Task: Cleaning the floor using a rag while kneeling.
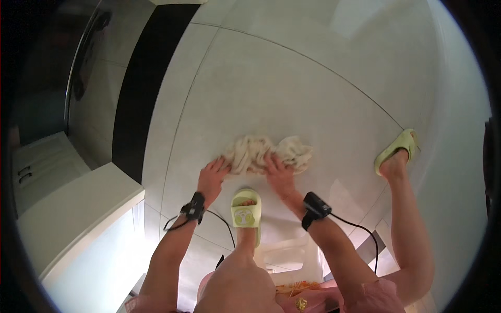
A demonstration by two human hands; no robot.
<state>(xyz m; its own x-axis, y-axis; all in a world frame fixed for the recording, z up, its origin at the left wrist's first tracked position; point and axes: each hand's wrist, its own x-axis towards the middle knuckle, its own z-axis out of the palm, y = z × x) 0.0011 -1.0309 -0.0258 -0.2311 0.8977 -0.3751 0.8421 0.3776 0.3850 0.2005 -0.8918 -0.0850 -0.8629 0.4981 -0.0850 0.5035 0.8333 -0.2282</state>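
A crumpled cream cloth (250,152) lies bunched on the pale tiled floor (274,94), its right part gathered into a looser heap. My left hand (212,178) presses on the cloth's left end with its fingertips. Toward the middle of the cloth, my right hand (280,176) rests with fingers spread on the folds. Both palms face down. A black device with a cable is strapped to each wrist. Whether the fingers pinch any of the cloth is hard to tell.
My feet wear green slippers, one (245,215) just below the cloth, the other (397,150) out to the right. A white cabinet (86,219) stands at the left, beside a black floor strip (145,90). A pale stool (287,254) is beneath me; a pale wall (458,176) rises at the right.
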